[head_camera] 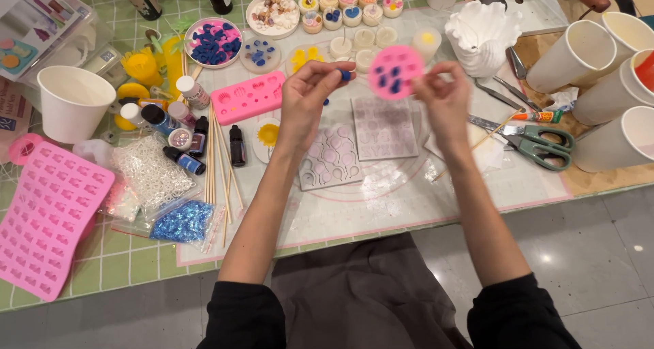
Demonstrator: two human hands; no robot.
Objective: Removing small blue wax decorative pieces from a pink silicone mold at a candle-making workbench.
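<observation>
1. While both arms are raised above the counter (409, 206), the right hand (443, 100) has its grip closed on the edge of a round pink mould (395, 71) with dark blue pieces in its cavities.
2. The left hand (306, 97) pinches a small blue piece (345, 75) between its fingertips, just beside the mould's left edge.
3. Beneath the hands lie two clear silicone moulds (383, 127) on a mat.
4. Green-handled scissors (538, 144) lie to the right, near white paper cups (579, 56).
5. A long pink mould (247, 97) lies to the left.
</observation>
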